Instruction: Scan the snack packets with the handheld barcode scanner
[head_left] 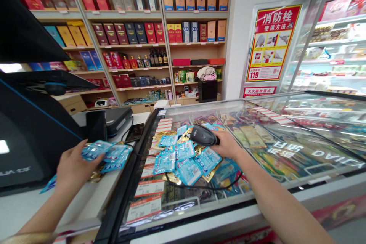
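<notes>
My right hand (228,144) is wrapped around the handle of a black barcode scanner (202,135), held over a pile of small packets. In that pile, blue snack packets (186,150) lie mixed with gold packets (210,175) on the freezer's glass top. Over at the left, my left hand (74,164) has its thumb and fingers closed on a blue snack packet (98,148). More blue packets (116,164) lie beside and under it on the white counter, partly hidden by the hand. The scanner's black cable (200,187) loops across the glass in front of the pile.
A dark checkout machine (31,133) stands at the left. Behind my left hand are an upright phone (96,125) and another phone (135,132) lying flat. The glass-topped freezer (183,221) stretches right. Shelves (134,15) of boxes and bottles line the back wall.
</notes>
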Available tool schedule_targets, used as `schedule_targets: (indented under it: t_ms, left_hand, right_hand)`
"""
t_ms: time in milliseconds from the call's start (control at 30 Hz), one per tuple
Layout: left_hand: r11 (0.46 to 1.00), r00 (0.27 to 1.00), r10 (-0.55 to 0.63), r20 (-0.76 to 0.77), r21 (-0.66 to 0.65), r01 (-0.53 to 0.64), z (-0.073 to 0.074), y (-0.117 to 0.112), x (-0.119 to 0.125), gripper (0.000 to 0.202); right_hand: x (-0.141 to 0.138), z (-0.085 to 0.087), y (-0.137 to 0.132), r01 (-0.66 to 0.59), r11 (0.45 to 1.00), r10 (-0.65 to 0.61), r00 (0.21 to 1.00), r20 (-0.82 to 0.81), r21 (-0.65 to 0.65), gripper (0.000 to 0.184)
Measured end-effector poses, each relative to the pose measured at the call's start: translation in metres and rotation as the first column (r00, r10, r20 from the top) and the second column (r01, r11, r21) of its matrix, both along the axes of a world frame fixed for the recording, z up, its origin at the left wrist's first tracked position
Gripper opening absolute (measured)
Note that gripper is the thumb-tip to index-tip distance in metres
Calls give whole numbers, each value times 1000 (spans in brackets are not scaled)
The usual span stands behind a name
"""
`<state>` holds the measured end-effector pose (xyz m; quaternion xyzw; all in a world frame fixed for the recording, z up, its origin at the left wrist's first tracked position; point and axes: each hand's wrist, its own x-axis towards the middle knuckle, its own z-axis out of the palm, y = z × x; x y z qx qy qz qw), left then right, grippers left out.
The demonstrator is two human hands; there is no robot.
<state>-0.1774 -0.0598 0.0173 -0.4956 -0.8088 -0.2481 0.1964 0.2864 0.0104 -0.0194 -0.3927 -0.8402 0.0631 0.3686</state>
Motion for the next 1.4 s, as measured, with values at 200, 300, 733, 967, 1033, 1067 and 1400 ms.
schedule_targets:
  t_ms: [200,300,733,967,1033,1067,1400]
  left_hand:
    - [953,973,-214,81,238,190,4,10,44,74]
    - [903,907,-373,194,303,306,0,23,74,74]
    - [608,562,-793,233,332,721,-24,65,191,57]
    - [599,534,-799,276,283,749,-40,67,187,60]
    - [599,531,-798,285,273,753,-41,67,186,60]
    - [600,532,-797,286,271,753,-41,66,186,59]
    - [571,494,-815,302,281,771,-43,65,188,58]
  right_hand:
    - [0,0,1,17,1000,-17,1000,-1,1,22]
    - [1,1,1,16,1000,-16,1000,-6,3,22]
    - [5,9,-2,7,1000,-6,998,66,-17,17]
    - [5,9,-2,19,999,-15,993,114,-33,18]
    - [6,8,-2,12,999,-8,994,105,-34,20]
    - [6,8,-2,11,999,-7,995,101,-32,21]
    - [5,7,-1,37,998,-32,992,121,-42,19]
